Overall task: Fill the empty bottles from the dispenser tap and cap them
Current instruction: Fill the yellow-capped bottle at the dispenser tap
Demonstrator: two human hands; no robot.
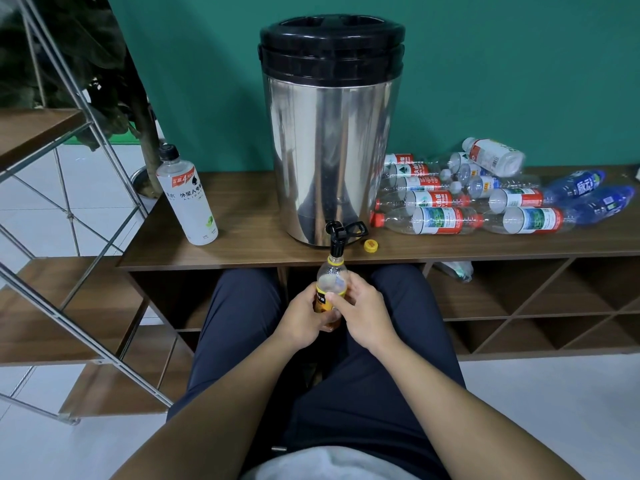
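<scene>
Yellow-labelled bottle (331, 289) stands upright, mouth under tap (335, 244), both hands' fingers (341, 301) gripping it.

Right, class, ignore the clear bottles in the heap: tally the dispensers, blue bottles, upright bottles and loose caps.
Dispenser: 1
Blue bottles: 2
Upright bottles: 2
Loose caps: 1
Total: 6

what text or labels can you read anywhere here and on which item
"外星人电解" and a large "4": the upright white bottle left of the dispenser.
Blue bottles: large white characters, too blurred.
Red-labelled bottles: print too small.
Yellow-labelled bottle held by both hands: unreadable.
</scene>
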